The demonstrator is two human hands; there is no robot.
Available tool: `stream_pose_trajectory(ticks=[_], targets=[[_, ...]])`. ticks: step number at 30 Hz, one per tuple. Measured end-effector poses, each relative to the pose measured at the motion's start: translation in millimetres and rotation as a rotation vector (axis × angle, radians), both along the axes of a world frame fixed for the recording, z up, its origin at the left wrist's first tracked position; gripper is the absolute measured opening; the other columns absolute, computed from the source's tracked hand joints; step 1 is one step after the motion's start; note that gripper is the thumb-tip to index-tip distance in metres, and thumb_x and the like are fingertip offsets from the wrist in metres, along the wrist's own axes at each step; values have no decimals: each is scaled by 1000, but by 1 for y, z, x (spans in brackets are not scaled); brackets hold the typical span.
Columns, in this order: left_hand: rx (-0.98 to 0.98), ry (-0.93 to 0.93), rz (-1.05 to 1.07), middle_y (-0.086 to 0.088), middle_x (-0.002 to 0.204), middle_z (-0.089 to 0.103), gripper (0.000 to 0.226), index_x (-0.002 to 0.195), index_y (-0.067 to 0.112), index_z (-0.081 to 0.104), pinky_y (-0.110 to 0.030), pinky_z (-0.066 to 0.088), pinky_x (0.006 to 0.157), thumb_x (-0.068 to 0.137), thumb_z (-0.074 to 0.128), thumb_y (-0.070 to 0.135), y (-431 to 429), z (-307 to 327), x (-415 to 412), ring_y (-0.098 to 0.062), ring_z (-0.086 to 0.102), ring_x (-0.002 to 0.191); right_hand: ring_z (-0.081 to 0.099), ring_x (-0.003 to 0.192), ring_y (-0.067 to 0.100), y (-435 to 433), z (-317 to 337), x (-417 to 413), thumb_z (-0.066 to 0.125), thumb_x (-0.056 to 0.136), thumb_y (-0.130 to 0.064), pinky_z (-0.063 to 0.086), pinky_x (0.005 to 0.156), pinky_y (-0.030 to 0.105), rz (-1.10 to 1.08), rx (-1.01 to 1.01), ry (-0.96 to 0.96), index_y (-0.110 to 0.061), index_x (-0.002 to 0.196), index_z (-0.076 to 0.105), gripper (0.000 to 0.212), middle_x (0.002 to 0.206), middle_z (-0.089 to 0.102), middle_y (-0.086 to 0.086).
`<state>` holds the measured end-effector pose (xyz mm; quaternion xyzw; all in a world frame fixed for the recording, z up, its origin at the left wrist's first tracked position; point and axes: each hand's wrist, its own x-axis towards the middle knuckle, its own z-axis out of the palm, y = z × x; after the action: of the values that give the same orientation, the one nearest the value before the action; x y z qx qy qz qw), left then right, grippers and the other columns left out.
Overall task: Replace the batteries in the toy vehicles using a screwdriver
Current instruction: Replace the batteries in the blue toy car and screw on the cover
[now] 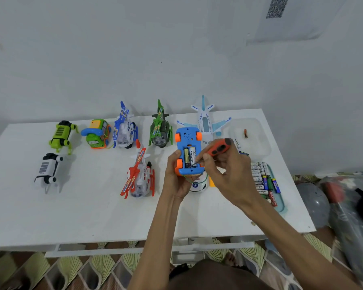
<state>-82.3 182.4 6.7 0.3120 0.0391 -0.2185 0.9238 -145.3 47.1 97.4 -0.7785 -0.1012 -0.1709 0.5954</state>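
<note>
1. A person's left hand (175, 176) grips a blue toy car (187, 136) that is turned belly-up above a white table (92, 206). The thumb curls over the car's left edge and the fingers wrap beneath it.
2. The car's battery bay is uncovered. Two batteries (189, 156) lie side by side in it, just to the right of the left thumb tip.
3. The right hand (228, 181) pinches an orange and black screwdriver (217, 149), with thumb and fingers curled round its lower end. The handle slants up and to the right, away from the fingertips. The metal tip reaches left of the fingers to the near end of the battery bay. Whether it touches a battery cannot be told.
4. A white police car (198, 185) sits on the table directly below both sets of fingers, partly hidden by them.
5. A tray (281, 206) of loose batteries lies to the right of the right-hand fingers. Beyond it is a clear container (258, 143) holding one small orange item (245, 133).
6. A white airplane (205, 120) and a green helicopter (160, 128) stand beyond the fingers.
7. A red helicopter (138, 174) sits just left of the left-hand fingers. Farther left are a blue helicopter (124, 126), a green and orange car (98, 132), a green robot dog (62, 133) and a white robot dog (47, 168).
</note>
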Motion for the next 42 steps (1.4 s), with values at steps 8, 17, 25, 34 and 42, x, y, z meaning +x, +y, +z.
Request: stream_pose_trajectory(ticks=[8, 17, 25, 34, 42], targets=[[-7, 97, 37, -15, 106, 66, 81, 135, 7, 60, -41, 51, 88, 70, 85, 48, -4, -4, 3, -28, 62, 94, 68, 115, 14, -4, -37, -13, 68, 93, -13, 59, 92, 32, 125, -250, -413, -12, 119, 53, 30, 122, 69, 1], [-49, 76, 19, -13, 106, 67, 80, 134, 10, 62, -37, 57, 81, 69, 86, 49, -7, -2, 1, -28, 61, 95, 67, 120, 24, -12, -49, -10, 62, 100, -15, 59, 91, 34, 141, -279, -510, -7, 119, 51, 24, 127, 67, 14], [-6, 69, 9, -13, 103, 69, 83, 129, 10, 65, -37, 60, 75, 61, 90, 49, -7, -2, -2, -25, 68, 88, 73, 104, 14, -7, -34, -15, 61, 98, -22, 62, 78, 30, 10, -109, -313, -14, 114, 49, 22, 107, 75, 2], [42, 80, 19, -14, 103, 70, 77, 126, 12, 67, -34, 60, 70, 63, 87, 50, -5, 1, -1, -23, 71, 83, 73, 105, 14, -6, -32, -15, 62, 96, -11, 60, 78, 23, 35, 15, -220, -14, 114, 49, 23, 110, 73, -9], [2, 89, 4, -15, 106, 70, 82, 126, 10, 67, -38, 61, 75, 59, 91, 51, -8, 5, 0, -27, 68, 91, 73, 105, 15, -6, -38, -16, 59, 100, -21, 61, 78, 26, 26, -69, -352, -12, 117, 47, 22, 117, 67, -12]])
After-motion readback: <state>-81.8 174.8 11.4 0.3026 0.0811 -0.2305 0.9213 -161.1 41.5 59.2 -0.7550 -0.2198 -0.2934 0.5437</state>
